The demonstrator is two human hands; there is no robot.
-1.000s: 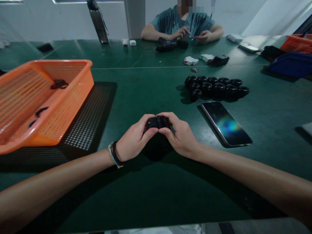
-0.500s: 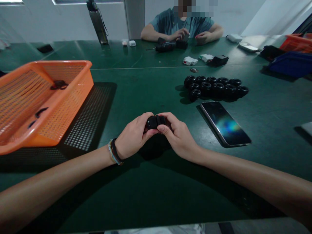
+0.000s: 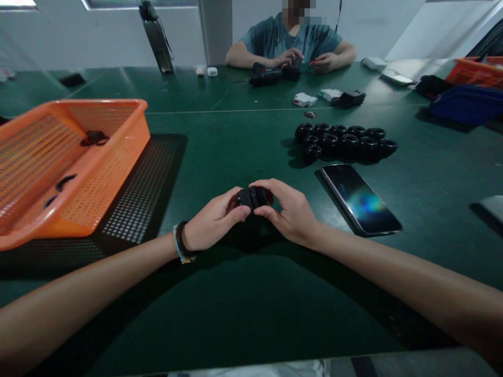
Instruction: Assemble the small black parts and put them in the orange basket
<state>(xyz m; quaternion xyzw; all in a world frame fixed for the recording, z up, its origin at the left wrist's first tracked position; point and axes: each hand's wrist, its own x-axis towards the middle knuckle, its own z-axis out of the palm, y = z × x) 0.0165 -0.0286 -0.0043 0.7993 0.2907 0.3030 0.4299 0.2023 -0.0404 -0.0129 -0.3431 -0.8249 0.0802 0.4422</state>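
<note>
A short black cylindrical fitting (image 3: 252, 198), shaped like a cable gland with a raised collar, is held just above the table between my two hands. My left hand (image 3: 215, 215) grips its left end, with the thumb in front and the fingers mostly hidden behind. Around the right end curve the thumb and fingers of my right hand (image 3: 290, 210). Beyond my right hand, several similar glossy black fittings (image 3: 349, 140) stand close together, round openings showing on top.
An orange basket (image 3: 118, 173) with a few dark pieces stands left. A phone (image 3: 360, 199) lies right of my hands. Across the green table (image 3: 220, 152), a person (image 3: 293, 42) sits behind a power drill (image 3: 267, 76). A bottle (image 3: 157, 42) and blue bin (image 3: 466, 102) stand farther off.
My left thumb has slid left and my right fingers sit wider around the fitting, so more of it shows. The fitting appears slightly turned.
</note>
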